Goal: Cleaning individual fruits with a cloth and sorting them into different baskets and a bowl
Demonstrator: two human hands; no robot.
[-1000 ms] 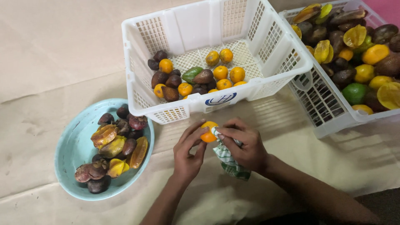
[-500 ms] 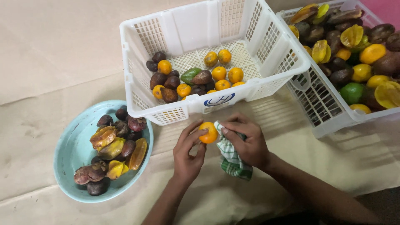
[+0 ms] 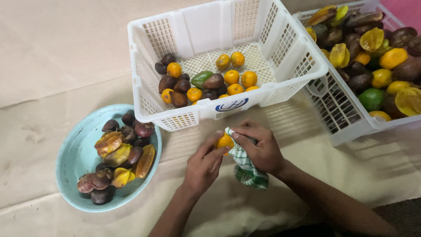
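Note:
My left hand (image 3: 202, 166) holds a small orange fruit (image 3: 223, 141) by its fingertips, just in front of the white crate. My right hand (image 3: 259, 147) grips a green and white checked cloth (image 3: 245, 169) and presses its upper end against the fruit. The cloth's lower end hangs down below my right palm. Both hands hover over the beige paper-covered surface (image 3: 52, 48).
The white plastic crate (image 3: 245, 98) holds several orange, brown and green fruits. A second white crate (image 3: 337, 118) at the right is full of mixed fruit. A light blue bowl (image 3: 74, 153) at the left holds dark and yellow fruit pieces.
The hands with the fruit and cloth have stayed in nearly the same place. My right hand has shifted the cloth over the fruit's top.

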